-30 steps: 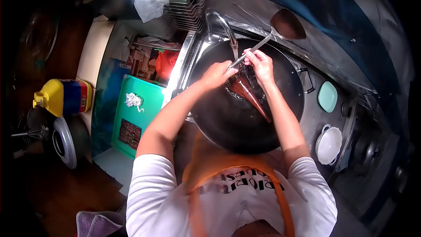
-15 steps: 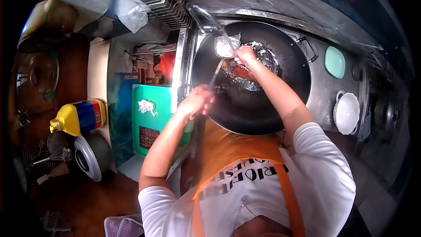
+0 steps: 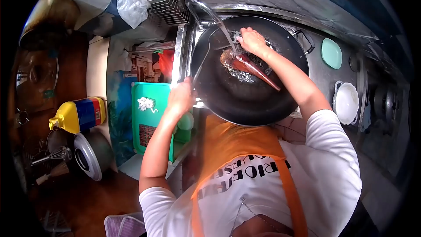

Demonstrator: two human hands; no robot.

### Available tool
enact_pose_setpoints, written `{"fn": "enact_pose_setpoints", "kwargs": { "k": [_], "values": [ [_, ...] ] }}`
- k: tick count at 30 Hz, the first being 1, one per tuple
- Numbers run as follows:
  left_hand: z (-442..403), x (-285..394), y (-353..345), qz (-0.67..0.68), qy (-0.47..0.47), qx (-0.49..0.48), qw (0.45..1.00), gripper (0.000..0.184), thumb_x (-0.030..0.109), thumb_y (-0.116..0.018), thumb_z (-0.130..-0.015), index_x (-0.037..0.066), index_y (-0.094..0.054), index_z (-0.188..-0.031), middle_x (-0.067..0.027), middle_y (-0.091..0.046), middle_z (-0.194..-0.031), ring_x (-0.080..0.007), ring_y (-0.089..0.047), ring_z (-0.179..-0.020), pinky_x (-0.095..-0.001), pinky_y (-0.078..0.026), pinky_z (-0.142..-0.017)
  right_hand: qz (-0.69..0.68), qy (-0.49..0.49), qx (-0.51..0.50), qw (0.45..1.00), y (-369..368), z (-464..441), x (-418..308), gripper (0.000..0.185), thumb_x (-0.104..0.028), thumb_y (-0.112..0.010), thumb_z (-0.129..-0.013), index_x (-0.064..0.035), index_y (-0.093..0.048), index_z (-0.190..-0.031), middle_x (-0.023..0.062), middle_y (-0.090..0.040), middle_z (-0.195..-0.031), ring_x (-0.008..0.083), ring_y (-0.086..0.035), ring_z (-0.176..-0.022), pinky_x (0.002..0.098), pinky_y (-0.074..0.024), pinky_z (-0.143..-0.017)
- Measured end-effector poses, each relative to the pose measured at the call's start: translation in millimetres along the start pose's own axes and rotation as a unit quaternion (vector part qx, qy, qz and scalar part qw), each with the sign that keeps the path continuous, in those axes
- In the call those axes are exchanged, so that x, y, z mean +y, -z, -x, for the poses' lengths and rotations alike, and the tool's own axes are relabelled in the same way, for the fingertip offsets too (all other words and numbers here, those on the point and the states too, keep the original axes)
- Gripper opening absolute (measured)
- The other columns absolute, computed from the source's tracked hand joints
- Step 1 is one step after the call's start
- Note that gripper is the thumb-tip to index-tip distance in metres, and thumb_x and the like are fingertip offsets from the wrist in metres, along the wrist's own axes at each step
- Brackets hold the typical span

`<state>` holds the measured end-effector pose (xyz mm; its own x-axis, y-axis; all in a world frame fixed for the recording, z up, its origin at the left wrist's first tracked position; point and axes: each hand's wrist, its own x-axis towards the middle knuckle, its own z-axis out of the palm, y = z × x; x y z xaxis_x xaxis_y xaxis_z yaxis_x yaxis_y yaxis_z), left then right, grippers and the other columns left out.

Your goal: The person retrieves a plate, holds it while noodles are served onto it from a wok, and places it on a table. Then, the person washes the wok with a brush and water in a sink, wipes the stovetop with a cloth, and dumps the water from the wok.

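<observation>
A black wok (image 3: 254,112) lies in the sink under a running faucet (image 3: 212,14), with water pooled in its middle. My left hand (image 3: 180,97) is closed around the thin metal handle of what looks like a cooking turner (image 3: 200,68), held at the wok's left rim. The turner's head is seen nearly edge-on beside the water stream. Over the far side of the wok, my right hand (image 3: 255,43) has its fingers stretched out beside the stream; its palm is hidden. A reddish-brown tapered brush (image 3: 252,67) rests in the water below it, touched by neither hand.
A green tray (image 3: 151,94) stands left of the sink, with a white crumpled item on it. Right of the wok are a pale green dish (image 3: 332,53) and a white bowl (image 3: 346,103). A yellow jug (image 3: 72,116) and a grey pot (image 3: 94,156) stand farther left. A metal rack (image 3: 169,6) is behind.
My left hand has pulled the turner left and its head has turned edge-on. My right hand has come off the turner and moved up slightly, leaving the brush in clearer view.
</observation>
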<state>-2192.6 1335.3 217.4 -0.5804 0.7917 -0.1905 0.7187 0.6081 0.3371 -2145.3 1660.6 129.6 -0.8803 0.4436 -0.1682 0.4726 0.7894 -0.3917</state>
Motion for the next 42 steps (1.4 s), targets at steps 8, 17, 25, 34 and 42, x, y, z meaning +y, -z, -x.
{"fn": "enact_pose_setpoints", "kwargs": {
  "k": [8, 17, 25, 34, 42],
  "values": [
    [3, -3, -15, -0.149, 0.09, 0.058, 0.983, 0.016, 0.007, -0.056, -0.079, -0.002, -0.051, -0.092, -0.022, -0.063, -0.082, -0.0384, -0.065, -0.07, -0.0457, -0.054, -0.062, 0.099, 0.068, -0.188, 0.975, -63, 122, 37, 0.074, -0.026, -0.065, -0.083, 0.0064, -0.03, -0.139, 0.0298, -0.057, -0.114, 0.0423, -0.059, -0.103, 0.0446, -0.0482, -0.09],
    [24, -3, -32, -0.123, 0.1, 0.113, 0.981, 0.027, 0.003, -0.061, -0.071, 0.001, -0.051, -0.095, -0.0194, -0.056, -0.1, -0.0393, -0.059, -0.084, -0.0463, -0.053, -0.065, 0.212, 0.04, -0.321, 0.922, 52, 151, 50, 0.06, -0.024, -0.056, -0.089, -0.0115, -0.037, -0.144, 0.0195, -0.068, -0.103, 0.0362, -0.065, -0.097, 0.0434, -0.0492, -0.088],
    [27, 2, -25, -0.063, 0.09, 0.159, 0.981, 0.021, 0.003, -0.064, -0.075, 0.007, -0.051, -0.091, -0.0171, -0.048, -0.095, -0.0384, -0.061, -0.075, -0.0484, -0.051, -0.06, -0.055, 0.023, -0.16, 0.985, -35, 116, 29, 0.061, -0.024, -0.057, -0.091, -0.0112, -0.032, -0.145, 0.0257, -0.063, -0.105, 0.0423, -0.059, -0.102, 0.0457, -0.046, -0.093],
    [27, -4, -31, 0.009, 0.075, 0.179, 0.981, 0.023, 0.001, -0.066, -0.075, 0.006, -0.052, -0.092, -0.0162, -0.05, -0.095, -0.0399, -0.061, -0.075, -0.0474, -0.05, -0.063, 0.101, -0.021, -0.166, 0.981, 16, 127, 63, 0.055, -0.023, -0.056, -0.09, -0.0188, -0.039, -0.142, 0.0211, -0.066, -0.103, 0.0368, -0.063, -0.099, 0.0452, -0.0491, -0.088],
    [27, 4, -21, -0.006, 0.062, 0.171, 0.983, 0.022, -0.001, -0.062, -0.075, 0.005, -0.053, -0.093, -0.0172, -0.05, -0.096, -0.0405, -0.061, -0.073, -0.0483, -0.051, -0.062, -0.325, 0.235, -0.023, 0.916, -126, 86, 34, 0.058, -0.023, -0.058, -0.092, -0.0173, -0.036, -0.145, 0.0157, -0.068, -0.09, 0.0285, -0.066, -0.076, 0.037, -0.0529, -0.073]
  ]
}}
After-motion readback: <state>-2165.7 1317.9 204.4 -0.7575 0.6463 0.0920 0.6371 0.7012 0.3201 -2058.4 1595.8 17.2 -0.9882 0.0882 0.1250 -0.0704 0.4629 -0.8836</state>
